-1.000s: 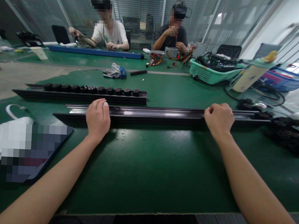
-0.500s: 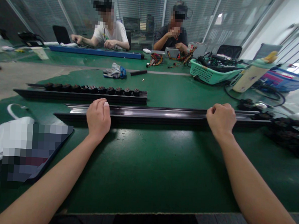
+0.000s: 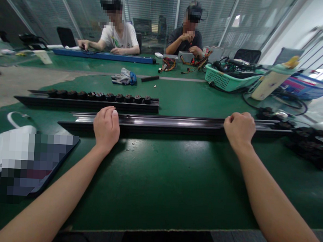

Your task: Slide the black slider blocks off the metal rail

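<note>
A long black metal channel (image 3: 172, 122) with a shiny inner face lies crosswise before me on the green table. My left hand (image 3: 106, 128) is closed over its left part, fingers bent across the far edge. Near its other end my right hand (image 3: 240, 131) grips it in a fist, knuckles up; the fingertips are hidden. Just behind, on the left, a second black channel (image 3: 110, 105) holds a row of round black parts (image 3: 83, 95). More black parts (image 3: 314, 143) are heaped beyond the right end.
A white box (image 3: 15, 147) and a dark flat device (image 3: 59, 155) lie at left. Farther back are gloves (image 3: 124, 76), a green basket (image 3: 230, 79) of cables, a tilted pale bottle (image 3: 271, 83) and a blue basket (image 3: 312, 87). Two co-workers sit opposite, near a blue bar (image 3: 105, 56).
My hands and the channel stay almost exactly where they were. Across the table, the co-worker on the left has shifted both hands and lowered them near the blue bar.
</note>
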Motion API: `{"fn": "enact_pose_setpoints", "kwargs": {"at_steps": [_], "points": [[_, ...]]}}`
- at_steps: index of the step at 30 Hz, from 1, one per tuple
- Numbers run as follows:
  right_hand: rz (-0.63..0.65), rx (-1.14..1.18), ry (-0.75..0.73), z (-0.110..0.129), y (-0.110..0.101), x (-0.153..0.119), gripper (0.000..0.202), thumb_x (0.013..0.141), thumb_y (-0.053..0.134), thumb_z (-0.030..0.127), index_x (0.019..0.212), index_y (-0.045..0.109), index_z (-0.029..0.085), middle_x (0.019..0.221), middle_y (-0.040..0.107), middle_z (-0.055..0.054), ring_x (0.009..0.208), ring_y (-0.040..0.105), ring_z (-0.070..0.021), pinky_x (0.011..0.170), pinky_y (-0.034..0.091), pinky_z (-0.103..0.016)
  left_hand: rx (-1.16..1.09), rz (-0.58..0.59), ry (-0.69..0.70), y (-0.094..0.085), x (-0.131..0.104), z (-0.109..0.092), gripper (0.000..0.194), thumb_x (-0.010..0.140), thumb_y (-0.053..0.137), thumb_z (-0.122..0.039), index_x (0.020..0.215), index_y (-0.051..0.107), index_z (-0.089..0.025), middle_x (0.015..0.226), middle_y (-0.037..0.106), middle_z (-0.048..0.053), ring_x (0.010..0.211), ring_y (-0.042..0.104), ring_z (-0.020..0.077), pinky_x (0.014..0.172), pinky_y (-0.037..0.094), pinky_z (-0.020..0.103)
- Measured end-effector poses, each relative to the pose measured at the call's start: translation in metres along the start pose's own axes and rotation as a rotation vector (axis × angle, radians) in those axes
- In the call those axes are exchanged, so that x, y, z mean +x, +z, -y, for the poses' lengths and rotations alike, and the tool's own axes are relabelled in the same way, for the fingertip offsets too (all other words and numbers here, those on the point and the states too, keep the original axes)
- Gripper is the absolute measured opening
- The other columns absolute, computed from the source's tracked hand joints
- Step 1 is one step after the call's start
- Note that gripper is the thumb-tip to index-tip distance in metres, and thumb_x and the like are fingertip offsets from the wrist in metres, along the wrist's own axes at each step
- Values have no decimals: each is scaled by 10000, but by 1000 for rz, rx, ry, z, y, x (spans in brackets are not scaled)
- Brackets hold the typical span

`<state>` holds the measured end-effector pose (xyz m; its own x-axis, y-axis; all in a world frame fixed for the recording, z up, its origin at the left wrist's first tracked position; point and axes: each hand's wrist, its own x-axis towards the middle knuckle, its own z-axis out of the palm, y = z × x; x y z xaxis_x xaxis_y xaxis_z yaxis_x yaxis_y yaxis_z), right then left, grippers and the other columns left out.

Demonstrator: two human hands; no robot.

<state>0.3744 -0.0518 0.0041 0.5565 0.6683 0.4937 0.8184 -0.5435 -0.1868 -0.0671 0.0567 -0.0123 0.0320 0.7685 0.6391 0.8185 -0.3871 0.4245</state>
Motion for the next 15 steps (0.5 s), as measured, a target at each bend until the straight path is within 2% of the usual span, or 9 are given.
{"fn": "enact_pose_setpoints", "kwargs": {"at_steps": [9, 15], "points": [[-11, 14, 16, -4, 2, 2, 403, 976, 450, 255, 1055, 807, 87, 1081, 675, -243, 986, 608, -333, 837, 508, -448, -12, 2, -4, -1, 0, -1, 539, 1080, 266, -497, 1288, 696, -247, 1341, 696, 145, 1328, 609, 348, 1196, 456, 582], [-25, 4, 30, -7, 4, 4, 416, 961, 446, 249, 1070, 812, 84, 1091, 683, -257, 1000, 612, -346, 829, 524, -461, -23, 11, -13, -1, 0, -1, 556, 1079, 264, -492, 1279, 697, -207, 1360, 687, 168, 1341, 604, 362, 1204, 437, 580]]}}
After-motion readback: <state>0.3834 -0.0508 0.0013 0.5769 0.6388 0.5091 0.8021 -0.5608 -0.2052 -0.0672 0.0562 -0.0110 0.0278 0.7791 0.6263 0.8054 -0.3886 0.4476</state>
